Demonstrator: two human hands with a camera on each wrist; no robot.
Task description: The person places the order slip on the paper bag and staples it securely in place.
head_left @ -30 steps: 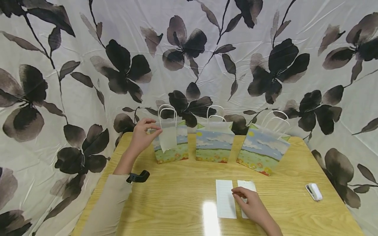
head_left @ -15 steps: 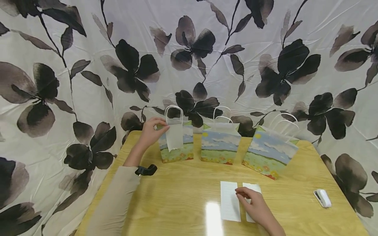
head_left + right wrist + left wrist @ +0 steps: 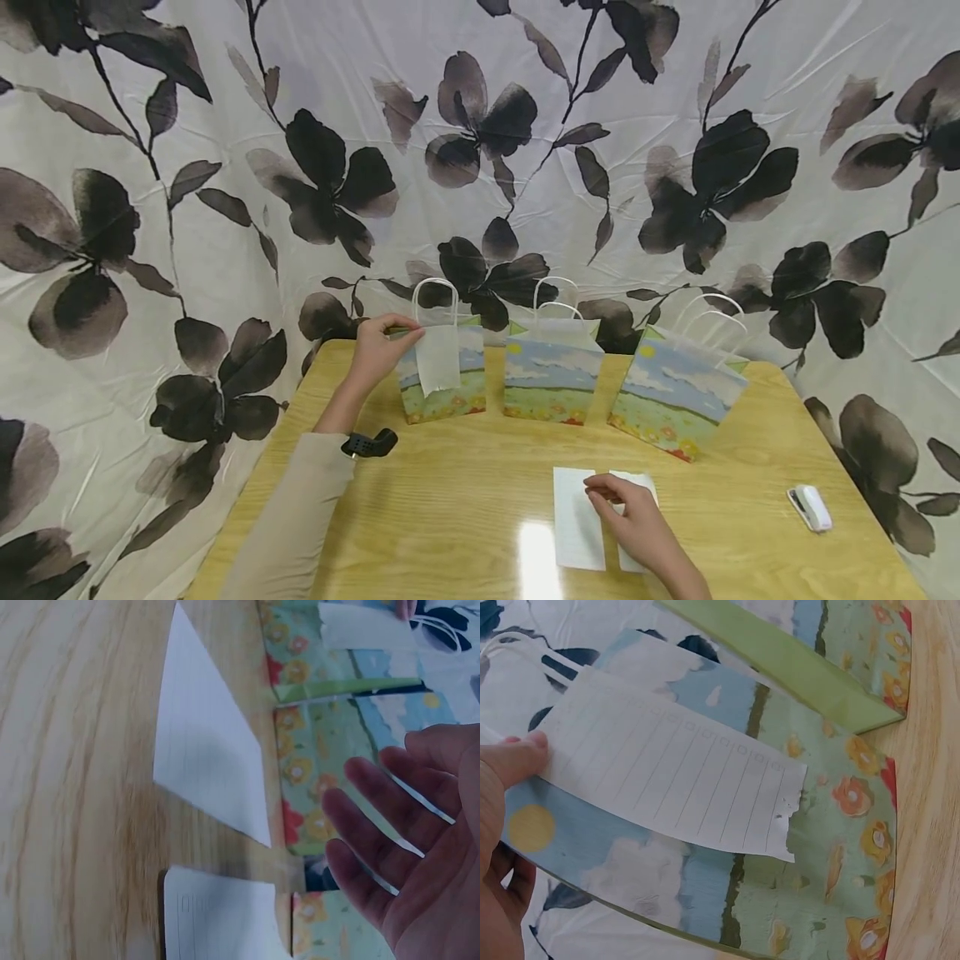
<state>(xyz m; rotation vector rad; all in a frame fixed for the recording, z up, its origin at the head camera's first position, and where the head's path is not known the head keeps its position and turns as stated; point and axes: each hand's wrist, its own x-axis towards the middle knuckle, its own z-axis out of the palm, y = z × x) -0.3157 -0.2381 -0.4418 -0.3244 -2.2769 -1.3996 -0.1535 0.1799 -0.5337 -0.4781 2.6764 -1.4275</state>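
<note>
My left hand (image 3: 381, 348) pinches the top edge of a lined paper slip (image 3: 675, 765) between thumb and fingers. The slip lies over the front of the left paper gift bag (image 3: 465, 387), just below its white handle; its lower edge is torn and ragged. In the head view my right hand (image 3: 630, 517) hovers over two more paper slips, with nothing in its loosely bent fingers. One lined slip (image 3: 576, 525) lies left of that hand. Another slip (image 3: 225, 915) is partly covered by the hand in the head view.
A middle gift bag (image 3: 553, 383) and a tilted right gift bag (image 3: 671, 400) stand in the same row at the back of the wooden table (image 3: 435, 500). A small white stapler (image 3: 810, 508) lies at the right. Behind hangs a floral cloth (image 3: 480, 208).
The left bag's two handle loops, seen apart earlier, now overlap as one. The head view has shifted slightly. Both hands stay in about the same places, the left still pinching the slip.
</note>
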